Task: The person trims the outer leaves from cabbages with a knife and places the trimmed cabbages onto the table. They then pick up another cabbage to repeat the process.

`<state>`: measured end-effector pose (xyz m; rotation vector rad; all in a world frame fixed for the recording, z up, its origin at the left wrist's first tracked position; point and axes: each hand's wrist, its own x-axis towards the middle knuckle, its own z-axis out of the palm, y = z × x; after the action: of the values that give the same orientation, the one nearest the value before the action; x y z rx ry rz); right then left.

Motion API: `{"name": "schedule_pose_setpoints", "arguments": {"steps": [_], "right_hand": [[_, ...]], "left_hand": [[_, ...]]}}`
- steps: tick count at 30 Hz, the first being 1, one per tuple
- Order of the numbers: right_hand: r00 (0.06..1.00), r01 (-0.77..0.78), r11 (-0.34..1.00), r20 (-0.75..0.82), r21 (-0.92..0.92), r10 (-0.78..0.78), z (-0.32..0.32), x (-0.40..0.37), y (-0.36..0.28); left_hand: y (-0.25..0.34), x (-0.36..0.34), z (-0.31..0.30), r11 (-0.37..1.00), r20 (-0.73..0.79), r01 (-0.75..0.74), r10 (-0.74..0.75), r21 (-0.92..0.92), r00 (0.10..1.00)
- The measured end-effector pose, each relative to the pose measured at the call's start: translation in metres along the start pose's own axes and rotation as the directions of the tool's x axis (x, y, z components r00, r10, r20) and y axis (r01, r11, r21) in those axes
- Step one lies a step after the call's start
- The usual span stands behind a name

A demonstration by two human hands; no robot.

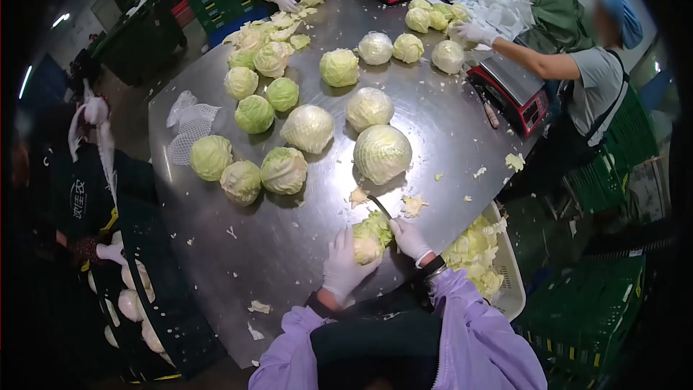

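At the near edge of the steel table, my left hand (346,266), in a white glove, is wrapped around a small cabbage (368,249) with ruffled green leaves on its upper side. My right hand (411,239), also gloved, grips a knife (380,206) whose dark blade points up and left, away from me; its handle is hidden in the fist. Beyond the blade lie two cut leaf pieces (413,206). A large wrapped cabbage (382,154) sits farther up, with another wrapped one (369,109) behind it.
Several cabbages (254,114) stand at the table's left, near a white net (193,128). Red scales (516,94) are at the right; a leaf-filled white basket (514,290) is beside me. Co-workers handle cabbages at the back and right; another person is at left by a crate (162,303).
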<state>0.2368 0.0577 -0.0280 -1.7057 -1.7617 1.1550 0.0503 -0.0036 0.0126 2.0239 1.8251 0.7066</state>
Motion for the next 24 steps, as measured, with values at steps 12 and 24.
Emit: {"name": "schedule_pose_setpoints", "arguments": {"steps": [12,24], "right_hand": [[0.989,0.145,0.978,-0.007,-0.153,-0.147,-0.013,-0.022,-0.018],[0.942,0.329,0.884,0.045,-0.333,-0.333,0.001,-0.033,-0.057]], "left_hand": [[-0.060,-0.042,-0.014,0.586,0.183,0.333,-0.301,-0.739,0.936],[0.002,-0.009,-0.007,0.999,-0.011,0.012,-0.012,-0.030,1.000]]}}
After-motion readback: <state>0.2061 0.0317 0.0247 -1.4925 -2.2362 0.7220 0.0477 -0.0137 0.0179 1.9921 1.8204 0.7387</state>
